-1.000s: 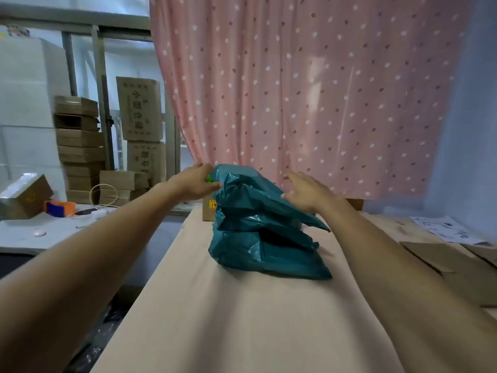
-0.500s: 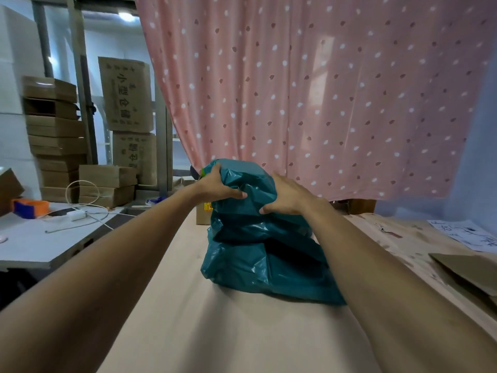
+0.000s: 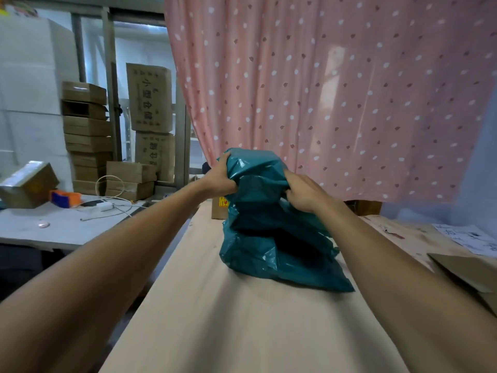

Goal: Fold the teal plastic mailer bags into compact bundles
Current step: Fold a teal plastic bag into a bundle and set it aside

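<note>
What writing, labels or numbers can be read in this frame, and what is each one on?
"小型仓储": large characters down the upper tall carton at the back left.
Lower carton: similar characters, too blurred to read.
Small box behind the teal bags: red and yellow sticker, unreadable.
Paper sheet at right: dark marks, too small to read.
No print visible on the teal bags.

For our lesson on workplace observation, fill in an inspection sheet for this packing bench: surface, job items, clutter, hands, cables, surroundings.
Surface: tan bench, bare in front.
Job's things: teal bags, crumpled heap standing on the bench, not yet compact.
Clutter: small box behind the heap; cardboard sheet and paper at right.
Hands: left hand and right hand both grip the heap's top.
Cables: white cable on the side table.
Surroundings: pink curtain; stacked cartons at left.
</note>
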